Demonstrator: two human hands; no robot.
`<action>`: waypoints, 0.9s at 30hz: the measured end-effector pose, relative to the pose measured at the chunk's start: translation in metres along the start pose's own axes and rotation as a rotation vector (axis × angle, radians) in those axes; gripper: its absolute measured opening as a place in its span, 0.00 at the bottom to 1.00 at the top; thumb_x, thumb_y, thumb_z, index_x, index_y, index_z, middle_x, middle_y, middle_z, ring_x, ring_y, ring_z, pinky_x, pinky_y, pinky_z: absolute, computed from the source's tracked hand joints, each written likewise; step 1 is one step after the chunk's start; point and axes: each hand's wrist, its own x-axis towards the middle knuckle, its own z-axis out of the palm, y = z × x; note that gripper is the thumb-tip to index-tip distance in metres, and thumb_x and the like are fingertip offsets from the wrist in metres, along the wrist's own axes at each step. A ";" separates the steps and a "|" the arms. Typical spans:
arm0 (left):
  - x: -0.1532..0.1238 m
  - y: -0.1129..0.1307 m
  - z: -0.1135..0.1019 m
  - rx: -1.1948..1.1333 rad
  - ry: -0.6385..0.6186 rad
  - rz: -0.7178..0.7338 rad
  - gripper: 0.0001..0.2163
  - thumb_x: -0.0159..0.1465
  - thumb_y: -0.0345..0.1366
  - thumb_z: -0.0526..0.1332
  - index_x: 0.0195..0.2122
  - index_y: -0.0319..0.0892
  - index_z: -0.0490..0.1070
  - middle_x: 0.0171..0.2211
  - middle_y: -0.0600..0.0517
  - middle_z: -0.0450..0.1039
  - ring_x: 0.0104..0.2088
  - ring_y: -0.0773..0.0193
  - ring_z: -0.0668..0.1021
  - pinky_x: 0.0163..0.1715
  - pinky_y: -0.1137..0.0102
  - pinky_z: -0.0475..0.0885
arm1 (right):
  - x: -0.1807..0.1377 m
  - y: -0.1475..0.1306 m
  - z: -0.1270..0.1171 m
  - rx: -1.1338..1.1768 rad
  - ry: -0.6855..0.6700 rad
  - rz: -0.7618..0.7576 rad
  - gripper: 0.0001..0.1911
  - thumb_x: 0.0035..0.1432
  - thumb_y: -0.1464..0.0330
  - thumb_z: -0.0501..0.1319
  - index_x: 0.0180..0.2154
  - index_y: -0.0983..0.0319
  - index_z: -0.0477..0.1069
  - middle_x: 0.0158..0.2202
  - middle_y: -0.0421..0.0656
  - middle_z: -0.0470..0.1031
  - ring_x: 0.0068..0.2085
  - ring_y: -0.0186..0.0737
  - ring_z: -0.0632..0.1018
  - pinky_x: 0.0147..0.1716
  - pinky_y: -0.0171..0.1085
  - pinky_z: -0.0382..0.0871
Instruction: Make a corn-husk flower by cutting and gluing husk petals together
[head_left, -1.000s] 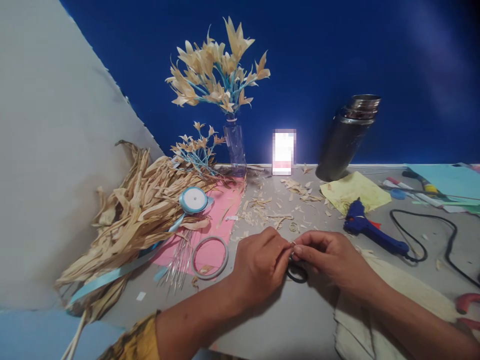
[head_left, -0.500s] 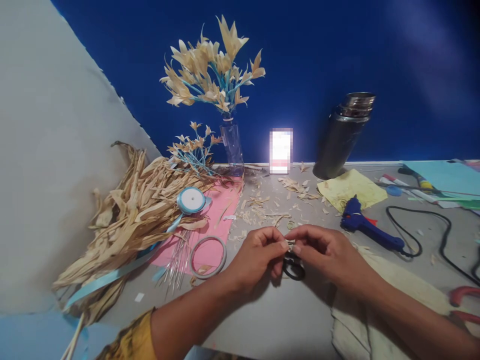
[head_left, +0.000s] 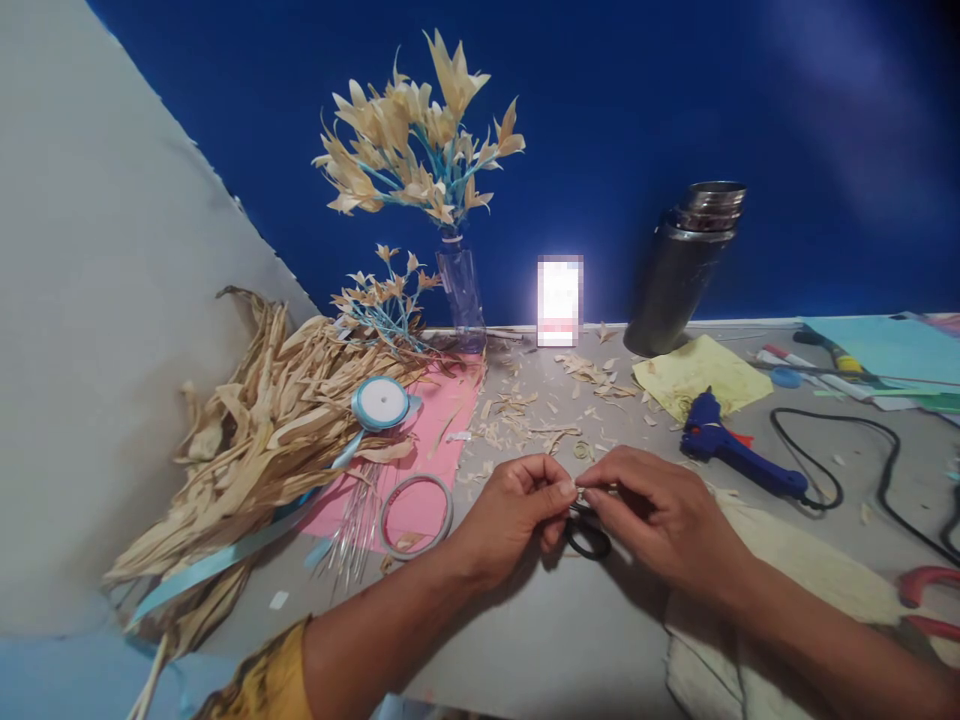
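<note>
My left hand [head_left: 525,510] is pinched, thumb against forefinger, over the middle of the table. Its fingertips almost meet those of my right hand [head_left: 649,510], also closed in a pinch. Whatever small piece lies between the fingertips is too tiny and covered to name. Just below them rest scissors with black handle loops [head_left: 589,535]; the blades are hidden by my hands. Pale scraps of dried husk [head_left: 517,405] are scattered beyond my fingers. A blue glue gun [head_left: 739,455] lies to the right of my right hand.
At left, dried corn husks [head_left: 262,420], a ribbon spool [head_left: 384,403], wires [head_left: 351,535] and a tape roll [head_left: 416,515] surround pink paper [head_left: 442,430]. Behind stand a bottle [head_left: 461,295] of husk flowers, a lit screen [head_left: 559,300] and a dark flask [head_left: 682,275]. A cloth [head_left: 787,560] lies at right.
The fingers of my right hand have shifted slightly and their tips sit a little farther from the left fingertips. The whole view has moved a touch; the table things stay put.
</note>
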 end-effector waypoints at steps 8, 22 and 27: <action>0.002 0.005 -0.002 -0.140 -0.077 -0.096 0.19 0.52 0.46 0.75 0.28 0.39 0.68 0.20 0.58 0.68 0.15 0.76 0.64 0.18 0.75 0.61 | 0.006 -0.006 -0.006 0.154 -0.103 0.274 0.10 0.61 0.66 0.59 0.35 0.59 0.78 0.27 0.39 0.79 0.26 0.37 0.76 0.27 0.34 0.68; 0.002 -0.004 -0.002 -0.056 0.060 0.000 0.18 0.50 0.46 0.75 0.26 0.39 0.72 0.13 0.59 0.62 0.15 0.74 0.62 0.17 0.75 0.56 | -0.003 0.008 0.003 -0.189 -0.041 -0.244 0.11 0.70 0.71 0.54 0.48 0.59 0.73 0.41 0.46 0.83 0.41 0.42 0.82 0.40 0.39 0.72; 0.001 -0.002 -0.001 -0.029 0.048 0.002 0.16 0.54 0.47 0.72 0.28 0.41 0.70 0.13 0.60 0.61 0.14 0.73 0.61 0.17 0.74 0.56 | -0.002 0.007 0.002 -0.137 -0.025 -0.221 0.12 0.69 0.73 0.53 0.47 0.58 0.74 0.38 0.44 0.83 0.38 0.41 0.82 0.39 0.38 0.72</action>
